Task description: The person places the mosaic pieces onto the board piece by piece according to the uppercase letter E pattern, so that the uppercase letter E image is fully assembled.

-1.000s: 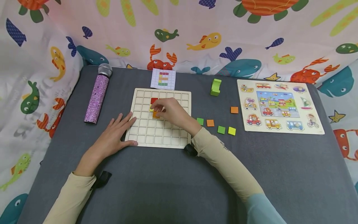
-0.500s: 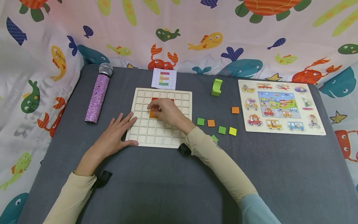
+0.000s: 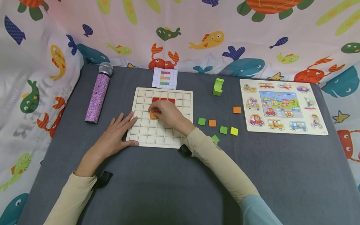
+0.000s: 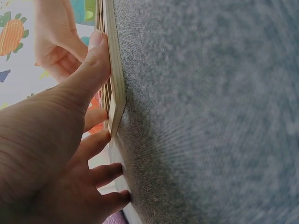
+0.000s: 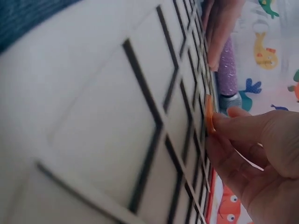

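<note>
On the table lies a pale wooden grid board (image 3: 146, 137). My right hand (image 3: 170, 114) is over its upper middle, thumb and fingers pinching a small square orange tile (image 5: 209, 114) against the grid. In the head view part of this orange tile (image 3: 153, 115) shows below the fingertips. Red tiles (image 3: 171, 101) fill cells just above the hand, which hides part of the grid. My left hand (image 3: 113, 137) rests with spread fingers at the board's left edge; in the left wrist view its thumb (image 4: 96, 56) lies along the board's rim.
Right of the board lie loose tiles: green (image 3: 201, 121), orange (image 3: 212, 123) and yellow (image 3: 234, 131). A grid card (image 3: 164, 78) with a coloured pattern sits behind it. Also present are a glittery microphone (image 3: 97, 98), a green block (image 3: 217, 87) and a picture puzzle (image 3: 284, 125).
My right hand has shifted slightly left with the orange tile, then nearly stopped. More of the red tiles shows, and a green tile beside the right sleeve has come into view. The left hand stays put.
</note>
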The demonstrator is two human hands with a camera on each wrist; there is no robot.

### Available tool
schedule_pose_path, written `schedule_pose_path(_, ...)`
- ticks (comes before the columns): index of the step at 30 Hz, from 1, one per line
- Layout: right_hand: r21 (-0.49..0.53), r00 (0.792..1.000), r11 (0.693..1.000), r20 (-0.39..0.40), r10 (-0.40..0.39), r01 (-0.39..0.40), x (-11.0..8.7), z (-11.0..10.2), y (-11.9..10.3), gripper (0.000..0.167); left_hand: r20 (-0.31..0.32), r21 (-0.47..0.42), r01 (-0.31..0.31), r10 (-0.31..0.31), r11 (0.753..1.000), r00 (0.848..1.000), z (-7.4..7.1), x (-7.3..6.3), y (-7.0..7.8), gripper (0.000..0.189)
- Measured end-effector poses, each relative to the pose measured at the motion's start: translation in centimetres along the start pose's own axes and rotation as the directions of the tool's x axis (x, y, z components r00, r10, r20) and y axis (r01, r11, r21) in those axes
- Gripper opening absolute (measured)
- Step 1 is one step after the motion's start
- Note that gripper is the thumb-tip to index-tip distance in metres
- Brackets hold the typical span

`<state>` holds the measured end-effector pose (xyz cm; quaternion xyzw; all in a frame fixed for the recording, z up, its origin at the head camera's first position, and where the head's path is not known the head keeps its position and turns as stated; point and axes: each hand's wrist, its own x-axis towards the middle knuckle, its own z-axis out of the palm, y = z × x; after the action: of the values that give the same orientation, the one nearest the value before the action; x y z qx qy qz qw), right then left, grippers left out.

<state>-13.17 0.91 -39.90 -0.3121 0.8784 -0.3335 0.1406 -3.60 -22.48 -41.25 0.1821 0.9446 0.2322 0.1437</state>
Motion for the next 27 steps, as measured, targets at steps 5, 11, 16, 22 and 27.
schedule_pose_path(5,0.055,0.999,0.998,-0.035,-0.003,0.005,-1.4,-1.4,0.1,0.019,0.012,-0.001,0.008,-0.008,1.0,1.0,0.0,0.1,0.1,0.093)
schedule_pose_path(11,0.124,0.991,0.992,-0.13,0.029,-0.013,-4.4,-3.8,1.8,0.022,0.014,-0.007,0.009,-0.008,1.0,1.0,0.0,0.1,0.0,0.094)
schedule_pose_path(16,0.114,0.977,0.993,-0.208,0.05,-0.027,-7.1,-5.8,4.1,0.022,0.006,-0.012,0.003,-0.003,1.0,1.0,-0.1,-0.1,-0.1,0.094)
schedule_pose_path(22,0.03,0.975,0.994,-0.192,0.113,-0.11,-10.6,-7.4,6.4,0.029,0.005,-0.007,0.001,-0.001,1.0,1.0,-0.1,-0.1,0.1,0.094)
schedule_pose_path(27,-0.013,0.981,0.988,-0.125,0.148,-0.151,-12.8,-8.5,7.5,0.034,0.001,-0.01,0.0,0.0,1.0,1.0,-0.2,-0.2,0.2,0.094)
